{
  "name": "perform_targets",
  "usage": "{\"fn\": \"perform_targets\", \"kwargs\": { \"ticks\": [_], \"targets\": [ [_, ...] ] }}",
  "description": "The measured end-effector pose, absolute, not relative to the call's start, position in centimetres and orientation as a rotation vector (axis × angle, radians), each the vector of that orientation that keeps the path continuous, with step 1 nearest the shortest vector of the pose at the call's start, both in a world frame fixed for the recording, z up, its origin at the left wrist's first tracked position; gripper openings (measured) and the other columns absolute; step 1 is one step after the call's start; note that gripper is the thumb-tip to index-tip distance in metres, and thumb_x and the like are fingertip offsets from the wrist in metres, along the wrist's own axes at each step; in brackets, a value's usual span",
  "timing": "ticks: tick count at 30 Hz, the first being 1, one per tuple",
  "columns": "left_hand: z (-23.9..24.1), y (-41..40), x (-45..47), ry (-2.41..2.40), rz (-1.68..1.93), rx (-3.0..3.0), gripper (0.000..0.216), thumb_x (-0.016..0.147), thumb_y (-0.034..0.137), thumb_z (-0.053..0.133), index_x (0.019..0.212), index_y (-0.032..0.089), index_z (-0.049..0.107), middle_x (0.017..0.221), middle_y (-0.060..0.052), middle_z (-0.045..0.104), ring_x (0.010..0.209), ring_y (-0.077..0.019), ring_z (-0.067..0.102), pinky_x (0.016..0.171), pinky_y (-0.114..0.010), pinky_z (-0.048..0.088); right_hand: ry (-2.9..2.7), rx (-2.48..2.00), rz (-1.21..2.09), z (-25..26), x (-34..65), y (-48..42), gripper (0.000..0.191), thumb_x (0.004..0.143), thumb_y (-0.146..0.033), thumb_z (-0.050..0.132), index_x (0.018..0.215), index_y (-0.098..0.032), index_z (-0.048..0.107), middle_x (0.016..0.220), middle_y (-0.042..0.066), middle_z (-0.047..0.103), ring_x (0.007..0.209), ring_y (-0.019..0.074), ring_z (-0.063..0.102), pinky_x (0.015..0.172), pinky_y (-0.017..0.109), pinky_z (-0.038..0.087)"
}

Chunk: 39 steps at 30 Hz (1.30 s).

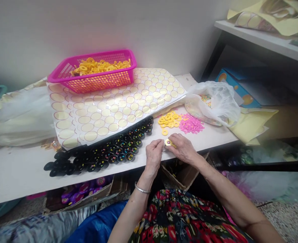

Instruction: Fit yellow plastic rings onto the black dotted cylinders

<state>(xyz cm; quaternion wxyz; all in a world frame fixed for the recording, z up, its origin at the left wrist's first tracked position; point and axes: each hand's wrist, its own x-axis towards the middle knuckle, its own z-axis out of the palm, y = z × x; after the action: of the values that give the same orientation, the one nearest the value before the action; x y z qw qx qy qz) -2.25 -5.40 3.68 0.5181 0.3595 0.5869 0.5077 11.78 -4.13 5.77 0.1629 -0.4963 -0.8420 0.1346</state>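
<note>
Near the table's front edge, my right hand [183, 146] pinches a small yellow ring [168, 142] with a dark pinkish spot at its middle. Right beside it is my left hand [154, 152], its thumb and fingers pressed together; what they hold is too small to make out. Just beyond both hands lies a loose pile of yellow rings [168, 118]. Touching that pile on its right are many small pink beads [191, 124]. To the left of my hands, rows of small black cups [118, 150] stand close together, with coloured bits inside many of them.
A pink basket [98, 84] of yellow rings stands on sheets of round stickers [128, 109]. A plastic bag [215, 101] with coloured beads lies at the right end. Below the table are a box of purple items [83, 194] and another cardboard box [179, 180]. A shelf [263, 38] juts in at right.
</note>
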Motion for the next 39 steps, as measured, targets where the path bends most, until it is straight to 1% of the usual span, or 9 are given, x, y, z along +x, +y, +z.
{"fn": "perform_targets", "kwargs": {
  "ticks": [6, 11, 14, 18, 23, 25, 28, 32, 39],
  "targets": [
    [3.2, -4.6, -1.8, 1.455, 1.144, 1.209, 0.024, 0.075, 0.036, 0.057, 0.07, 0.017, 0.07, 0.066, -0.001, 0.058, 0.068, -0.0123, 0.051, 0.064, -0.023, 0.038, -2.314, -1.414, 0.584, 5.5, 11.9, -3.9, 0.017, 0.086, -0.031, 0.048, 0.091, -0.018, 0.057, 0.092, 0.006, 0.056, 0.087, 0.0178, 0.049, 0.075, 0.028, 0.039],
    [3.1, -4.7, -1.7, 1.513, 1.131, 1.292, 0.024, 0.077, 0.034, 0.054, 0.069, 0.018, 0.07, 0.067, -0.001, 0.059, 0.067, -0.0121, 0.053, 0.064, -0.024, 0.038, -1.994, -1.271, 0.931, 4.9, 12.0, -4.0, 0.02, 0.082, -0.032, 0.053, 0.095, -0.018, 0.059, 0.089, 0.004, 0.057, 0.085, 0.016, 0.052, 0.076, 0.027, 0.04],
    [3.2, -4.8, -1.6, 1.524, 1.124, 1.326, 0.024, 0.078, 0.034, 0.054, 0.069, 0.018, 0.071, 0.068, -0.001, 0.059, 0.068, -0.0122, 0.053, 0.065, -0.024, 0.038, -1.747, -1.286, 1.078, 4.8, 11.8, -4.0, 0.026, 0.085, -0.037, 0.047, 0.091, -0.016, 0.061, 0.086, 0.004, 0.059, 0.082, 0.0155, 0.054, 0.076, 0.027, 0.041],
    [3.2, -4.8, -1.5, 1.531, 1.128, 1.317, 0.024, 0.078, 0.035, 0.054, 0.071, 0.018, 0.071, 0.069, -0.001, 0.059, 0.07, -0.0127, 0.054, 0.066, -0.024, 0.039, -1.582, -1.44, 1.094, 4.9, 11.3, -3.8, 0.035, 0.085, -0.04, 0.042, 0.076, -0.015, 0.063, 0.072, 0.004, 0.06, 0.074, 0.0158, 0.054, 0.07, 0.027, 0.041],
    [2.9, -4.7, -1.2, 1.512, 1.16, 1.27, 0.027, 0.078, 0.038, 0.054, 0.071, 0.017, 0.07, 0.069, -0.002, 0.058, 0.07, -0.0128, 0.054, 0.065, -0.024, 0.041, -1.563, -1.484, 1.115, 4.7, 10.8, -3.5, 0.029, 0.082, -0.035, 0.045, 0.075, -0.016, 0.066, 0.077, 0.005, 0.063, 0.077, 0.016, 0.055, 0.073, 0.028, 0.042],
    [2.8, -4.7, -1.0, 1.511, 1.173, 1.23, 0.028, 0.077, 0.039, 0.054, 0.07, 0.016, 0.069, 0.068, -0.002, 0.057, 0.066, -0.0119, 0.053, 0.061, -0.023, 0.04, -1.493, -1.505, 1.142, 4.5, 10.6, -3.6, 0.028, 0.081, -0.035, 0.046, 0.075, -0.016, 0.066, 0.075, 0.004, 0.062, 0.073, 0.0149, 0.055, 0.068, 0.027, 0.043],
    [2.7, -4.8, -0.5, 1.498, 1.205, 1.083, 0.028, 0.075, 0.041, 0.057, 0.07, 0.015, 0.067, 0.069, -0.001, 0.058, 0.056, -0.0089, 0.05, 0.052, -0.021, 0.039, -1.343, -1.517, 1.246, 4.2, 10.3, -3.8, 0.026, 0.08, -0.036, 0.047, 0.077, -0.016, 0.064, 0.069, 0.002, 0.058, 0.055, 0.0109, 0.05, 0.051, 0.024, 0.042],
    [2.7, -4.9, 0.1, 1.446, 1.174, 0.792, 0.028, 0.07, 0.042, 0.062, 0.071, 0.014, 0.062, 0.054, 0.003, 0.052, 0.042, -0.006, 0.042, 0.04, -0.019, 0.031, -1.147, -1.477, 1.406, 3.9, 10.0, -4.1, 0.028, 0.079, -0.04, 0.048, 0.077, -0.015, 0.06, 0.071, 0.0, 0.055, 0.041, 0.0066, 0.044, 0.035, 0.02, 0.035],
    [2.9, -4.2, 0.0, 1.385, 1.168, 0.707, 0.026, 0.064, 0.038, 0.066, 0.065, 0.013, 0.06, 0.042, 0.006, 0.046, 0.034, -0.0043, 0.036, 0.037, -0.018, 0.027, -0.975, -1.429, 1.507, 3.6, 9.7, -3.8, 0.024, 0.074, -0.038, 0.052, 0.072, -0.015, 0.057, 0.057, -0.002, 0.052, 0.037, 0.0062, 0.045, 0.031, 0.018, 0.033]
  ]
}}
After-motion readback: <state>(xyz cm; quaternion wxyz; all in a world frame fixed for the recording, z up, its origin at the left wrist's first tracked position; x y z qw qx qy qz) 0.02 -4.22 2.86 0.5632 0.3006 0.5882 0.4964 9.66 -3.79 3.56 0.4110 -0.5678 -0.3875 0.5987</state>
